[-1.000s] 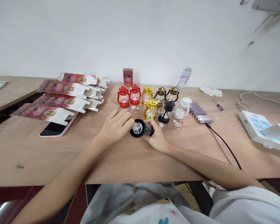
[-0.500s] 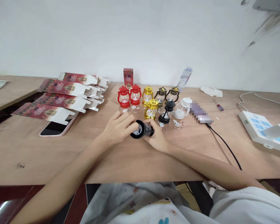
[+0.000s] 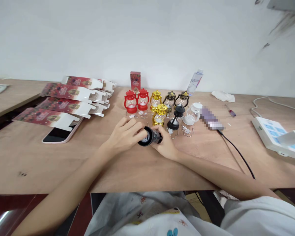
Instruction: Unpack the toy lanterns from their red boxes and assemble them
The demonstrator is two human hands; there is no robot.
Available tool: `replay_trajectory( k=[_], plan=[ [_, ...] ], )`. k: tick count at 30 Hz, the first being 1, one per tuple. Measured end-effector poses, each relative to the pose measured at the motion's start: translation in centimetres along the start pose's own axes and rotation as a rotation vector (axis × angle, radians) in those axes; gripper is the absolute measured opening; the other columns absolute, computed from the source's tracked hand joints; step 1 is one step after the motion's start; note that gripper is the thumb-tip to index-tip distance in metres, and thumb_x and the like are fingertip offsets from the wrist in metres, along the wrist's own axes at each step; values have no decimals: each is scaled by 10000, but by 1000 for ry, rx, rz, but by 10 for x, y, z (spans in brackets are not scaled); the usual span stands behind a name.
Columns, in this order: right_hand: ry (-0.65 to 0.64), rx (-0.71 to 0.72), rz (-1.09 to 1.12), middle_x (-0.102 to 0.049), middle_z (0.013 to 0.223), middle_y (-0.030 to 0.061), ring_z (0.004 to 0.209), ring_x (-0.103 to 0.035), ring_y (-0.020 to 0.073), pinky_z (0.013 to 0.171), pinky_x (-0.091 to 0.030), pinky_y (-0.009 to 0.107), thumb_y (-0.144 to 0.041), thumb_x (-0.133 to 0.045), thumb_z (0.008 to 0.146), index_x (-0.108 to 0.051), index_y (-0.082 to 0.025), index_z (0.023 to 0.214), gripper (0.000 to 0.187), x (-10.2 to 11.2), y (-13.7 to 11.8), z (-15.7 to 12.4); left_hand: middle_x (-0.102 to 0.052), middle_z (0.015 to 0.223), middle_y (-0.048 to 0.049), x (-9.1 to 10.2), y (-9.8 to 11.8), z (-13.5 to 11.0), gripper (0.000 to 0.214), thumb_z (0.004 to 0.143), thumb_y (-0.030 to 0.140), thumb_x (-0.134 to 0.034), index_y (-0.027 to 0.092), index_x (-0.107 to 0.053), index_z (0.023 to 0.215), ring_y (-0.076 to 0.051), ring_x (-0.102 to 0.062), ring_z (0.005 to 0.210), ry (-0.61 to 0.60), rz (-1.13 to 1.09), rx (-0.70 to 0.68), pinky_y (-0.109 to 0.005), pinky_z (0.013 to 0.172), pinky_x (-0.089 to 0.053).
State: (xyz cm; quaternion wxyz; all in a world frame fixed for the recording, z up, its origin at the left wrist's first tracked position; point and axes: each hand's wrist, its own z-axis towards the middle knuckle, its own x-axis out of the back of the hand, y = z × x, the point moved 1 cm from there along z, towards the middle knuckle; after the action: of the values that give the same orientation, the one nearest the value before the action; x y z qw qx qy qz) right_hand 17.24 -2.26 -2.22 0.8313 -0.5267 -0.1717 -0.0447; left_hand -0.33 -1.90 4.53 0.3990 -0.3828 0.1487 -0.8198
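A small black lantern (image 3: pixel 153 137) lies on its side in the air above the table, its round open base turned toward me and to the left. My right hand (image 3: pixel 167 144) is closed round its body from the right. From the left, my left hand (image 3: pixel 127 135) has curled fingers on the rim, with one fingertip reaching into the base; any small part inside is hard to make out. Just beyond the hands stand red lanterns (image 3: pixel 131 102), gold lanterns (image 3: pixel 160 115), bronze lanterns (image 3: pixel 170 100), another black lantern (image 3: pixel 177 117) and a white lantern (image 3: pixel 192 114). Wire handles (image 3: pixel 187 130) lie before them.
Unfolded printed boxes (image 3: pixel 61 104) overlap at the left, partly over a phone (image 3: pixel 61 133). Behind the lanterns are an upright box (image 3: pixel 135 81) and a tilted bottle (image 3: pixel 195 82). Rightward lie tissue (image 3: pixel 223 96), a screwdriver (image 3: pixel 231 111), a cabled purple device (image 3: pixel 210 118) and a power strip (image 3: pixel 276 136).
My left fingertip sits slightly further into the lantern's base. Otherwise the hands and the lantern have hardly moved.
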Motion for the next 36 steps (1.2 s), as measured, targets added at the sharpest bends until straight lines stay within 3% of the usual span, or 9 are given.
replay_trajectory(
  k=[5,11,15,18,23,30,36],
  plan=[
    [-4,12,-4,-610,871,-10,805,-580,165,740,-447,283,-100,-573,616,-507,-213,943,353,0,0,0,-520,653,-1,-3,-2,-4,261,928,160,-379,225,-528,724,-147,-410,639,-42,-57,31,-323,588,-235],
    [22,-24,24,-619,881,-8,810,-585,163,737,-451,280,-101,-596,607,-501,-211,939,362,0,0,0,-577,737,-20,-7,-1,-5,220,919,323,-465,202,-512,742,-157,-449,674,-39,-175,151,-318,609,-272],
    [41,-28,30,-622,879,-9,803,-586,163,736,-450,284,-130,-610,616,-501,-215,937,350,0,1,1,-613,944,-80,-10,6,-6,172,934,316,-420,170,-512,938,-178,-537,849,-51,-433,354,-313,717,-375],
    [59,-31,26,-622,864,-11,784,-582,163,722,-446,286,-153,-618,618,-499,-216,930,340,0,2,1,-617,1017,-84,-14,11,-7,221,949,323,-375,173,-495,1057,-178,-553,943,-129,-689,515,-313,795,-410],
    [87,-33,24,-619,845,-10,778,-575,165,708,-436,279,-135,-609,597,-503,-213,904,334,0,4,2,-646,936,-41,-14,12,-7,213,946,331,-392,193,-532,1029,-167,-561,865,-238,-774,553,-314,813,-396],
    [75,-39,51,-614,832,-21,769,-573,158,699,-426,265,-82,-577,572,-507,-213,887,348,0,4,2,-636,887,-33,-16,13,-8,199,934,332,-424,179,-545,977,-155,-561,828,-196,-796,593,-300,796,-411],
    [95,-13,72,-593,801,-32,732,-543,148,678,-414,263,-127,-614,589,-499,-220,896,341,1,1,1,-651,914,-60,-18,11,-8,266,958,317,-346,164,-562,983,-144,-596,826,-102,-974,708,-279,764,-459]
  ],
)
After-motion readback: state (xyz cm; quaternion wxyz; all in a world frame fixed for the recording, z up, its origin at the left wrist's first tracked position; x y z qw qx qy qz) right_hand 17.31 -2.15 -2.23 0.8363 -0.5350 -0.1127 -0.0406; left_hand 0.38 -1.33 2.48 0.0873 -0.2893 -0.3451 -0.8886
